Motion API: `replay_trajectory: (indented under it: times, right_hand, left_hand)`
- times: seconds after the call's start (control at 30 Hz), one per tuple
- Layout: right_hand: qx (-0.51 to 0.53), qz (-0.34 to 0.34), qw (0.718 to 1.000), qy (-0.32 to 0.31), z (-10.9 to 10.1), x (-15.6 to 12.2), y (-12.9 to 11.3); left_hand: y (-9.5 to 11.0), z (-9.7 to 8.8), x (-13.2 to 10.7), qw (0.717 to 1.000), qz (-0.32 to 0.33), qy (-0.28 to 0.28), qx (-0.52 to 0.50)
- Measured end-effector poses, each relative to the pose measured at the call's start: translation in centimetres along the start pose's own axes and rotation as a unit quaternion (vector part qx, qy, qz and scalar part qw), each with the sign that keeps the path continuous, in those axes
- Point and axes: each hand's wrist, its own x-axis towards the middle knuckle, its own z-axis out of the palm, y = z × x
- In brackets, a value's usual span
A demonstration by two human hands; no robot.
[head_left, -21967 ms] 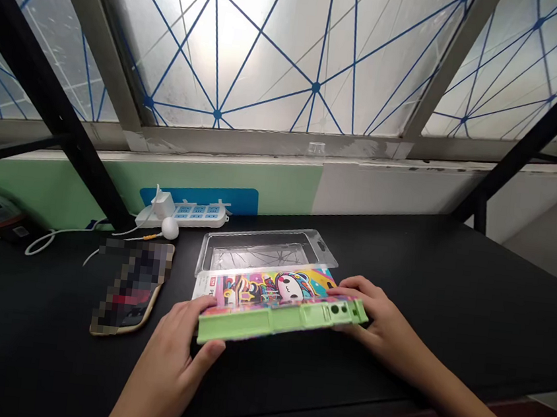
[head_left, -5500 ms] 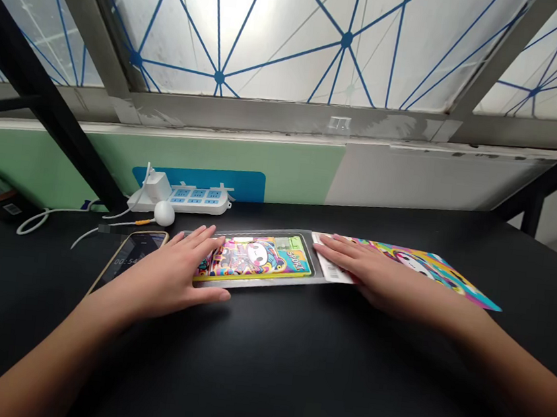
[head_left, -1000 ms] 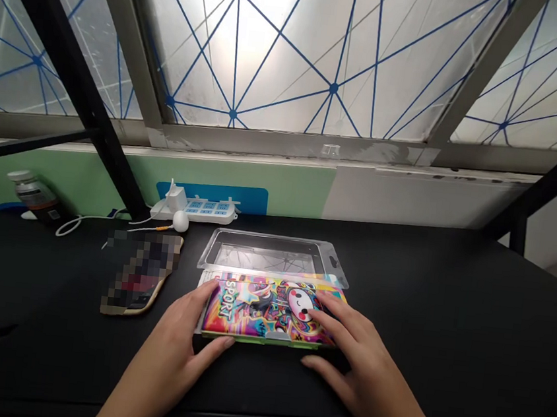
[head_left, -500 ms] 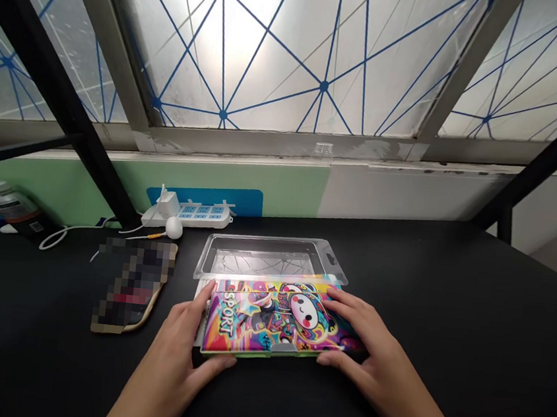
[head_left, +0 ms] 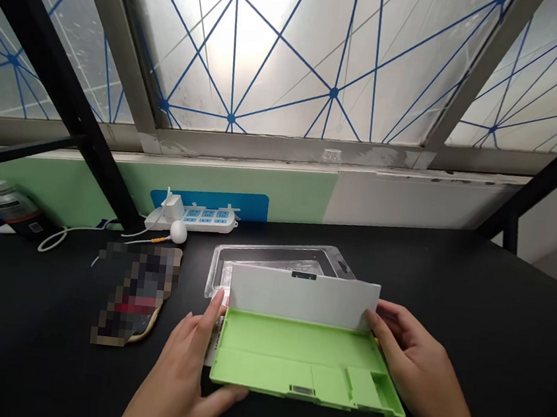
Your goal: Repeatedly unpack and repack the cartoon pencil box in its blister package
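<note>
A pencil case [head_left: 283,355] with a light green inside lies tilted above the desk, and its lid [head_left: 299,297] stands raised at the back, white inner face toward me. No pens show in its compartments. My left hand [head_left: 182,364] grips the case's left end, thumb under the front edge and fingers along the side. At the other end, my right hand [head_left: 410,355] pinches the lid's right edge between thumb and fingers. Behind the lid sits a clear plastic tray [head_left: 218,262], partly covered by the case.
A phone [head_left: 142,300] in a tan-edged case lies left of my left hand. Farther back are a white power strip [head_left: 198,218] with a plug and cable, and a bottle [head_left: 14,207]. Black frame posts [head_left: 71,94] rise on both sides before the window.
The case's patterned lid was closed; now it stands up and the green inside shows. My right hand has moved from the case top to the lid's right edge. The case sits slightly nearer.
</note>
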Motion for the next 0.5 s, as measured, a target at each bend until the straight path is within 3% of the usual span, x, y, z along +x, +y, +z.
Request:
replay_trajectory:
  times: [0.1,0.27,0.5]
  right_hand:
    - [-0.002,-0.002,1.0,0.013,-0.1,-0.7,0.5]
    - [0.002,-0.049,0.999,-0.022,-0.5,-1.0,0.1]
    - [0.068,-0.081,0.988,-0.114,-1.4,-1.2,-0.5]
  left_hand:
    - [0.2,-0.2,0.1,1.0,0.006,-0.007,0.001]
    - [0.0,-0.6,-0.1,0.999,0.007,-0.035,0.008]
    - [-0.5,-0.5,-0.2,1.0,-0.003,0.001,0.026]
